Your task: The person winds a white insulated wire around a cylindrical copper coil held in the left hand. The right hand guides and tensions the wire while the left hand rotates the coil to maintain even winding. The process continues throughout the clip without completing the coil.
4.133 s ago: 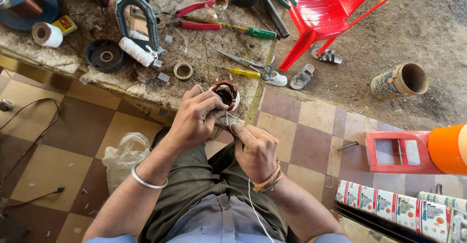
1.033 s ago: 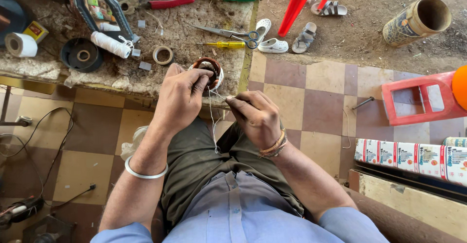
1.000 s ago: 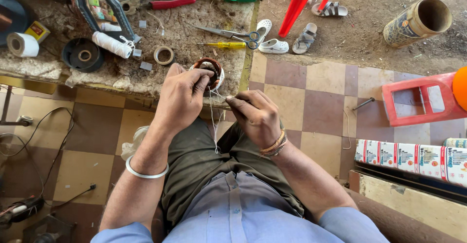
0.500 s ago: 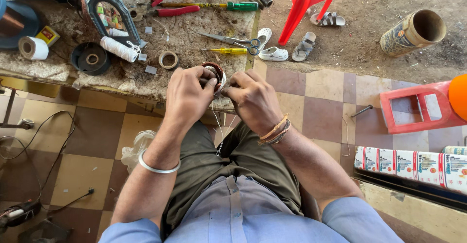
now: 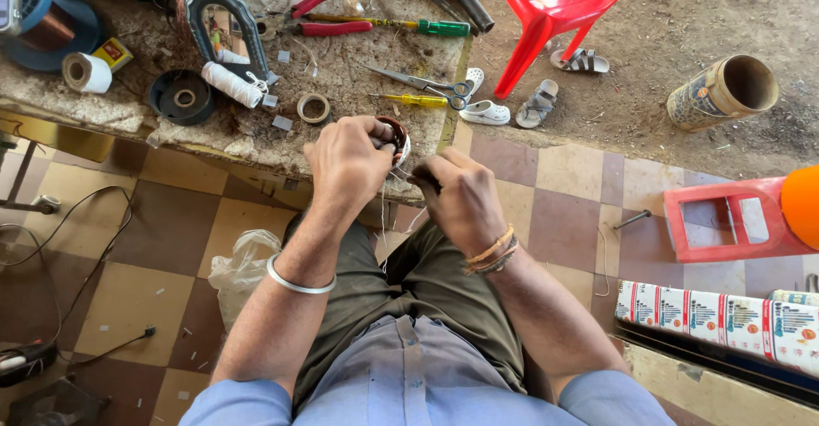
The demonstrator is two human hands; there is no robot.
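Coppery round coil (image 5: 394, 139) — left hand (image 5: 348, 163)

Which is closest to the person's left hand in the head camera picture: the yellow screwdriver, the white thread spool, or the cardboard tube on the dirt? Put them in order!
From the left hand:
1. Yellow screwdriver, just above and to its right on the workbench.
2. White thread spool, farther off to the upper left on the bench.
3. Cardboard tube, far right on the dirt ground.

I see a row of white rectangular cartons with red and blue printed labels (image 5: 717, 313) just below the red plastic frame (image 5: 738, 220). Well above that frame lies a labelled cardboard tube (image 5: 721, 93). A small yellow box (image 5: 112, 52) sits far left of it on the desk (image 5: 358, 68).
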